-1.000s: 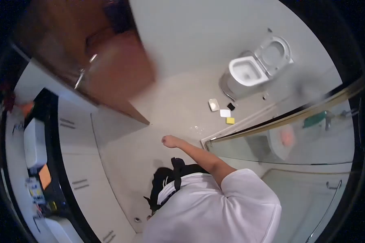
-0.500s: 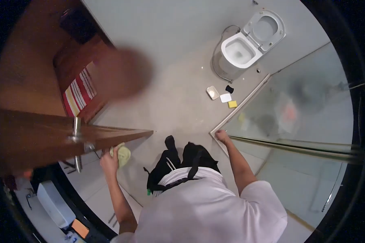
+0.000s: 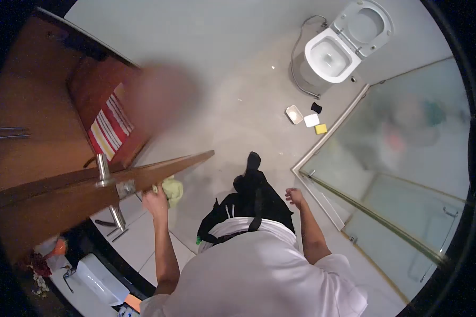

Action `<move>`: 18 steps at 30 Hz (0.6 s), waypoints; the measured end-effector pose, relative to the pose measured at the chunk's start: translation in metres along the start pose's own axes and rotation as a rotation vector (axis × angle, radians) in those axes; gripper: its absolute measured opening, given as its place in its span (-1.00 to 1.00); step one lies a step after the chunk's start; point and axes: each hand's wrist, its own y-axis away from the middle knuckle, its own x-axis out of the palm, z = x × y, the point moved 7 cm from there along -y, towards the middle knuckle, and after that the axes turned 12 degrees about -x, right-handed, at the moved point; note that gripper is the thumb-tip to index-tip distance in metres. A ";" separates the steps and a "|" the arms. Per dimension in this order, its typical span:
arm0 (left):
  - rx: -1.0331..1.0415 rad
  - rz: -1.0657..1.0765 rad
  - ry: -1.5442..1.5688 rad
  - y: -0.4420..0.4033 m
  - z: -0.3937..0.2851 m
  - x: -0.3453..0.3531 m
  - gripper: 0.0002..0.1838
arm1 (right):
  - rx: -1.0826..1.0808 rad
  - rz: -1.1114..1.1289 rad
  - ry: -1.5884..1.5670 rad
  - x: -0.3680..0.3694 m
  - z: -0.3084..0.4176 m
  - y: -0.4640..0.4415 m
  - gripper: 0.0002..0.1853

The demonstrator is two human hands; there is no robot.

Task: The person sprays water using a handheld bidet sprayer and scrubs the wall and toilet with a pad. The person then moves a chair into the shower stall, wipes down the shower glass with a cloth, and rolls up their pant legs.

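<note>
My left hand (image 3: 156, 203) is closed on a pale yellow-green cloth (image 3: 173, 192), which bunches out beyond the fingers beside the wooden door (image 3: 166, 170). Whether the cloth presses on the door's face, I cannot tell. Above that hand, a metal handle (image 3: 104, 171) sticks out of the door. My right hand (image 3: 294, 196) hangs at my right side with loosely bent fingers and holds nothing. Close to it runs the low metal-edged frame of the glass shower enclosure (image 3: 301, 168).
An open white toilet (image 3: 330, 58) stands ahead right. On the floor lie a small tray (image 3: 294, 114), a white piece (image 3: 311, 121), a black piece (image 3: 316, 108) and a yellow sponge (image 3: 321, 128). A striped mat (image 3: 111, 127) lies beyond the door; a washbasin (image 3: 101, 277) is lower left.
My right hand has come away from the shower frame and its fingers have loosened. One foot has stepped forward. My left hand keeps the cloth by the door.
</note>
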 end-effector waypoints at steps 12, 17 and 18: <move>0.099 -0.181 0.469 -0.120 -0.091 -0.078 -0.59 | -0.391 0.336 0.816 0.098 0.088 -0.086 -0.67; 0.212 -0.324 0.675 -0.172 -0.116 -0.132 -0.57 | -0.347 0.028 0.256 0.122 0.120 -0.066 -0.68; 0.209 -0.276 0.706 -0.191 -0.116 -0.133 -0.61 | -0.373 -0.070 0.302 0.123 0.131 -0.060 -0.66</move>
